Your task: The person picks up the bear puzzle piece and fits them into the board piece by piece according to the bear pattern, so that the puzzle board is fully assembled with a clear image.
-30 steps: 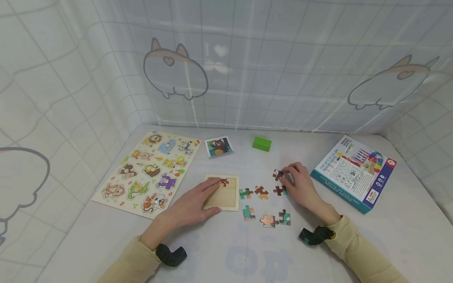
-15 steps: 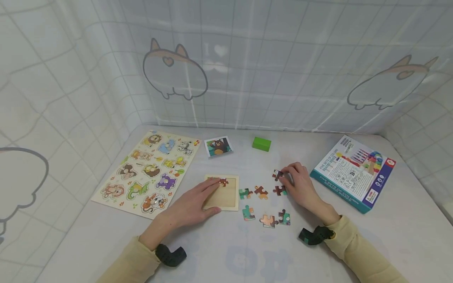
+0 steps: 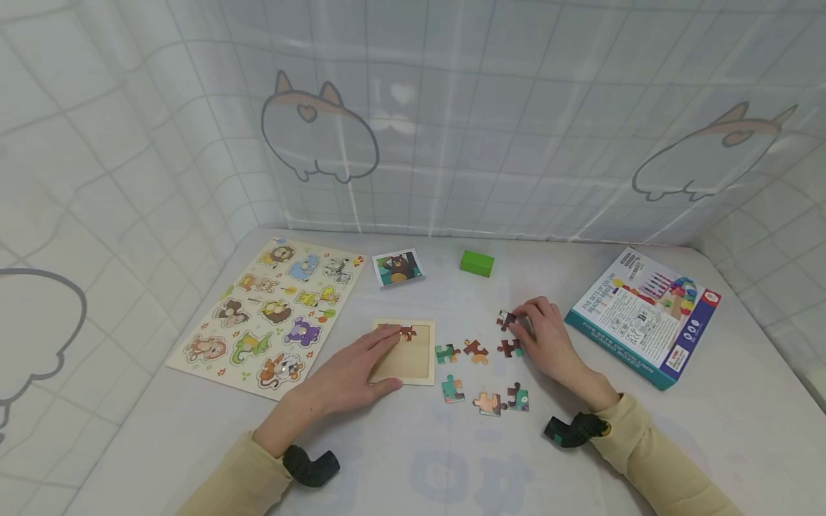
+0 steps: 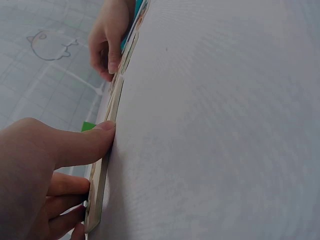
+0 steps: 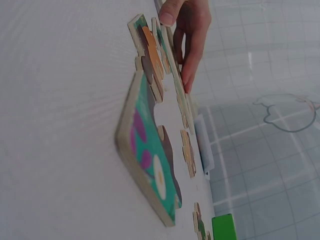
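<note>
Resting over the nine o'clock side of the wooden frame (image 3: 432, 351), the left hand (image 3: 351, 371) lays its fingers fairly straight across it, thumb against the six o'clock rim. Make that frame the dial, and here's the action: out at three o'clock, the right hand (image 3: 548, 340) bends thumb and fingertips about the outer end of a dark puzzle piece (image 3: 504, 319). Pinch or mere touch? Can't tell from here! Six more loose pieces (image 3: 476, 351) lie between three and four o'clock, and one brown piece (image 3: 409, 332) sits inside the frame at twelve, right by the left fingertips.

This looks like the picking stage, early in the fill. The next move would call for lifting that dark piece, checking it against the bear picture card (image 3: 401, 269) up at twelve, turning it to match and seating it flat.

Blind spots now: the left hand hides the frame's nine o'clock side, the right fingers may mask some of the dark piece, the right wrist view misses the right hand altogether, and the sleeves (image 3: 241, 476) run off the head view's bottom edge.
</note>
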A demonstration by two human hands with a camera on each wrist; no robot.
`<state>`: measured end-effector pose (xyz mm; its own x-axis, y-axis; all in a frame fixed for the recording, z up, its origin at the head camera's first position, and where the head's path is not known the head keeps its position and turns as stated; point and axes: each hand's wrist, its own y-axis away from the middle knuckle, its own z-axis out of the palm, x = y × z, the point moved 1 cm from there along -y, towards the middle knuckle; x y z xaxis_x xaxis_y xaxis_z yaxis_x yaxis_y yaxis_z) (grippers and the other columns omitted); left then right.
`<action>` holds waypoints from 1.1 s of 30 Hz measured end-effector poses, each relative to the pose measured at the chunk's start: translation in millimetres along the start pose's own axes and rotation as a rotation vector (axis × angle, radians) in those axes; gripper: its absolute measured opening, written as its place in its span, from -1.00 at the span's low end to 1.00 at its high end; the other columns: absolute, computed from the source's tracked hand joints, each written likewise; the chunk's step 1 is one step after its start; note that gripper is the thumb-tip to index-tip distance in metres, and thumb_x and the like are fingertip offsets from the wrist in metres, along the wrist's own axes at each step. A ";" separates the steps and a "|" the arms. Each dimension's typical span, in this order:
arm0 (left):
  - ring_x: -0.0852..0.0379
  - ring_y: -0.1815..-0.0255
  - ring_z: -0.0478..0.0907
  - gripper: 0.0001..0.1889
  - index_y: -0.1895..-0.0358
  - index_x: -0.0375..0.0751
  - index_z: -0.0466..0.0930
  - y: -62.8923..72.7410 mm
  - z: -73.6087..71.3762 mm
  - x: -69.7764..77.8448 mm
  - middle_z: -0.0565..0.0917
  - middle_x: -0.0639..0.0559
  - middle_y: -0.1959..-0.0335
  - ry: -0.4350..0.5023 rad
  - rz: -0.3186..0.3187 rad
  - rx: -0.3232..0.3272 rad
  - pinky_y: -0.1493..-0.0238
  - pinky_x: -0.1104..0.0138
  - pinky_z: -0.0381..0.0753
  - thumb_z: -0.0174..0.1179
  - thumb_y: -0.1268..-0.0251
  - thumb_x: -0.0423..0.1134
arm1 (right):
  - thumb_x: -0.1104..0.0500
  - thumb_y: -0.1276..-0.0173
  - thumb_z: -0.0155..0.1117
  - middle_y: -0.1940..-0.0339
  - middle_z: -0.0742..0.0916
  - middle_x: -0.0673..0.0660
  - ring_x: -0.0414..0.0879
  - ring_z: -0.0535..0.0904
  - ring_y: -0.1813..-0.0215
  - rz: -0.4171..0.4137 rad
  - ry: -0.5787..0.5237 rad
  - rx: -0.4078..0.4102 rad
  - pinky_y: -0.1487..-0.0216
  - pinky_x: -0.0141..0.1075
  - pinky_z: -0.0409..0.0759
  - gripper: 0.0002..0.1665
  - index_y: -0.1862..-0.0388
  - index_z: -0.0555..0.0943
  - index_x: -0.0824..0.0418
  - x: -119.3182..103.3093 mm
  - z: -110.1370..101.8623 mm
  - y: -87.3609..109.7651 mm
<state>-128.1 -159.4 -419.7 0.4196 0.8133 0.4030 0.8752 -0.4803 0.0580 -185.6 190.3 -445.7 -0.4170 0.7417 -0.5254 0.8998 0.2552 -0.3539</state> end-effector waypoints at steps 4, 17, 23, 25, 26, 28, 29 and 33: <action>-0.01 -0.60 0.11 -0.19 -0.54 -0.16 0.22 0.2 -0.1 0.2 0.17 0.08 -0.60 -0.002 0.000 0.000 -0.56 0.10 0.23 0.24 -0.34 0.14 | 0.29 -0.37 0.34 0.05 0.55 0.29 0.17 0.39 0.02 0.005 -0.001 0.000 0.05 -0.04 0.42 -0.75 0.05 0.60 0.42 0.0 0.4 0.3; -0.01 -0.60 0.12 -0.19 -0.54 -0.15 0.22 0.8 0.0 0.9 0.16 0.08 -0.60 -0.002 -0.006 -0.002 -0.56 0.10 0.23 0.24 -0.34 0.14 | 0.29 -0.37 0.34 0.05 0.56 0.29 0.16 0.40 0.00 0.023 -0.014 -0.019 0.02 -0.05 0.42 -0.73 0.03 0.59 0.43 -1.1 -0.3 1.0; -0.01 -0.60 0.11 -0.20 -0.54 -0.15 0.22 0.6 1.8 1.0 0.16 0.08 -0.60 0.009 -0.003 -0.002 -0.57 0.09 0.22 0.24 -0.35 0.14 | 0.32 -0.39 0.30 0.02 0.58 0.31 0.18 0.45 -0.07 0.023 -0.052 -0.050 -0.07 0.02 0.48 -0.75 0.03 0.57 0.44 -8.8 -5.3 2.0; -0.01 -0.60 0.11 -0.20 -0.54 -0.15 0.22 0.6 2.2 0.9 0.17 0.07 -0.60 0.010 -0.002 0.001 -0.57 0.09 0.22 0.24 -0.34 0.13 | 0.32 -0.40 0.29 0.01 0.59 0.30 0.17 0.46 -0.09 0.017 -0.063 -0.061 -0.09 0.03 0.50 -0.76 0.02 0.57 0.43 -12.7 -5.8 1.8; -0.01 -0.60 0.11 -0.20 -0.54 -0.15 0.22 0.7 2.3 0.8 0.17 0.07 -0.60 0.011 -0.002 0.003 -0.56 0.09 0.22 0.24 -0.34 0.13 | 0.32 -0.40 0.29 0.01 0.59 0.30 0.17 0.46 -0.09 0.012 -0.069 -0.065 -0.09 0.03 0.50 -0.76 0.01 0.57 0.42 -14.9 -5.7 1.3; -0.01 -0.60 0.11 -0.20 -0.54 -0.14 0.21 0.8 2.2 0.8 0.17 0.07 -0.60 0.011 -0.004 0.003 -0.57 0.09 0.21 0.24 -0.34 0.13 | 0.30 -0.42 0.28 0.00 0.60 0.28 0.16 0.46 -0.10 0.001 -0.077 -0.073 -0.10 0.04 0.50 -0.76 0.00 0.57 0.40 -20.6 -5.5 0.4; -0.01 -0.61 0.11 -0.19 -0.54 -0.14 0.21 0.7 2.2 0.7 0.17 0.08 -0.60 0.010 -0.004 0.003 -0.57 0.09 0.21 0.24 -0.34 0.14 | 0.30 -0.42 0.28 -0.01 0.60 0.28 0.15 0.46 -0.11 -0.004 -0.081 -0.075 -0.11 0.04 0.51 -0.76 0.00 0.57 0.40 -23.6 -5.2 -0.3; -0.01 -0.61 0.10 -0.19 -0.55 -0.14 0.21 1.2 1.0 0.8 0.17 0.07 -0.60 0.013 -0.008 0.002 -0.57 0.09 0.21 0.24 -0.34 0.14 | 0.28 -0.43 0.28 -0.03 0.58 0.26 0.16 0.43 -0.11 -0.022 -0.096 -0.089 -0.11 0.01 0.50 -0.75 -0.02 0.55 0.38 -35.8 -2.4 -2.6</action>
<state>-126.4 -159.0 -420.2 0.4093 0.8129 0.4143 0.8791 -0.4729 0.0595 -172.7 164.6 -424.1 -0.4437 0.6731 -0.5916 0.8961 0.3281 -0.2989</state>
